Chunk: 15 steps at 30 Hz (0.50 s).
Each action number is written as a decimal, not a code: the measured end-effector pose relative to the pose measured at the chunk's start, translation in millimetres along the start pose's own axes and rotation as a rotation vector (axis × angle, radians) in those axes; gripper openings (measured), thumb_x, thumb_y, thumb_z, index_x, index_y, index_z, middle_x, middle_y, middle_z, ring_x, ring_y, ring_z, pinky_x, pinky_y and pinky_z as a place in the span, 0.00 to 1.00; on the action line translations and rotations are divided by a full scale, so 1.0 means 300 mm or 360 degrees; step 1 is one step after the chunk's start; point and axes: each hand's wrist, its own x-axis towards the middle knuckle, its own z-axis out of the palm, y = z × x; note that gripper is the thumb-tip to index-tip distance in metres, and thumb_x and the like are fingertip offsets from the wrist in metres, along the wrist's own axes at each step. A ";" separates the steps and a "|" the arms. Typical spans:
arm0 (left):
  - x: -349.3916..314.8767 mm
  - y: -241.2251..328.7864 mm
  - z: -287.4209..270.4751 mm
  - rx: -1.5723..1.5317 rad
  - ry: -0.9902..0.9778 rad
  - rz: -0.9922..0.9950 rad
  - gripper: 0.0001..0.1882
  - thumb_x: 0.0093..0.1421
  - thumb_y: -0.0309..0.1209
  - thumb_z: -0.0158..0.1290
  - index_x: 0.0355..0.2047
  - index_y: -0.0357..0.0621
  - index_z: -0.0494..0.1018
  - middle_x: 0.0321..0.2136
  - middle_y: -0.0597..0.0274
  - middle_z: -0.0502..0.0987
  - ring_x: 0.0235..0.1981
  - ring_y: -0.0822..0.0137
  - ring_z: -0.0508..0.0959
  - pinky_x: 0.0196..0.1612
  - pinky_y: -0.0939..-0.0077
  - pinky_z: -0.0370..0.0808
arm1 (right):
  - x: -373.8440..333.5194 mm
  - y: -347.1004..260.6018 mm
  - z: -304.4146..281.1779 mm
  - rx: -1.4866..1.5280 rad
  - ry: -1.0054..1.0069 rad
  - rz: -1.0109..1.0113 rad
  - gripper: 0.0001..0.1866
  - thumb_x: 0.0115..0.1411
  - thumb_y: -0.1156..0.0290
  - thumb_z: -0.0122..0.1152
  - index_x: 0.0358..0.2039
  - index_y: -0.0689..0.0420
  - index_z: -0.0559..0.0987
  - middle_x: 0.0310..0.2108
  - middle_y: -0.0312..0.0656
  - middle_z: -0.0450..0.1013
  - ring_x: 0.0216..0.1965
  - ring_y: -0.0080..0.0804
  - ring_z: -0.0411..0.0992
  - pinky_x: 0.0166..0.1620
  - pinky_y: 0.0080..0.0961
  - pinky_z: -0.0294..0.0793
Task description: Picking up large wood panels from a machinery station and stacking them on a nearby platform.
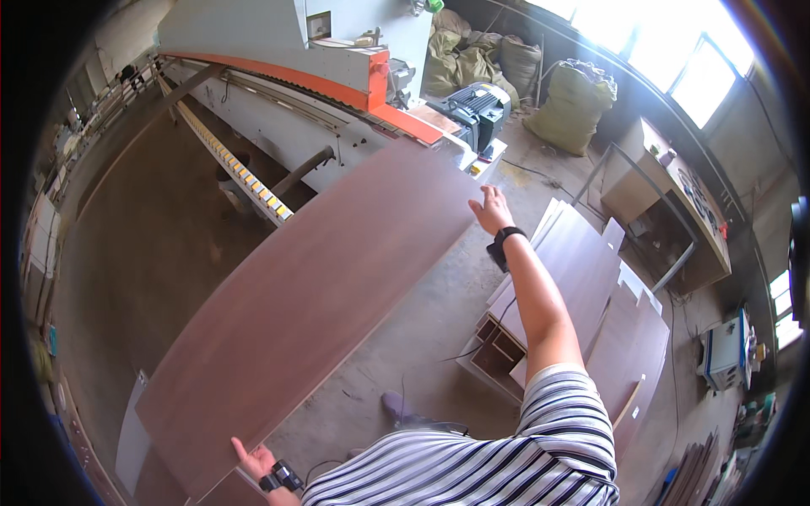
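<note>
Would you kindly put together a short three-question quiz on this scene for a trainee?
1. True or false: the left hand is closer than the right hand to the machine end of the large, flat, reddish-brown panel.
2. Which colour is the long strip along the big, pale grey machine? A) green B) orange C) blue
3. Fill in: in the picture, the bulging, pale green woven sack stands to the ___ of the dark, finned motor.

Key: 1. False; 2. B; 3. right
</note>
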 end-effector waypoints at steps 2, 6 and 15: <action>-0.066 -0.001 0.005 0.0180 0.0100 0.0142 0.26 0.55 0.41 0.53 0.48 0.36 0.65 0.47 0.58 0.71 0.46 0.63 0.71 0.52 0.69 0.66 | 0.049 0.075 0.004 -0.0261 -0.0173 0.0142 0.35 0.53 0.54 0.56 0.53 0.65 0.60 0.57 0.55 0.53 0.59 0.47 0.51 0.60 0.33 0.51; -0.229 0.100 -0.044 0.0249 0.0428 0.0160 0.27 0.57 0.48 0.46 0.51 0.43 0.64 0.47 0.61 0.70 0.30 0.72 0.75 0.23 0.84 0.68 | 0.101 -0.017 0.171 -0.0109 -0.0909 0.0274 0.37 0.54 0.46 0.48 0.56 0.61 0.58 0.58 0.53 0.54 0.60 0.43 0.52 0.58 0.33 0.53; -0.249 0.061 -0.350 -0.0194 0.0823 0.0202 0.32 0.57 0.55 0.43 0.53 0.43 0.61 0.50 0.58 0.67 0.49 0.57 0.68 0.49 0.59 0.67 | -0.078 0.270 0.035 0.0541 -0.0970 0.0358 0.34 0.62 0.48 0.35 0.59 0.62 0.53 0.61 0.45 0.50 0.61 0.33 0.48 0.62 0.25 0.42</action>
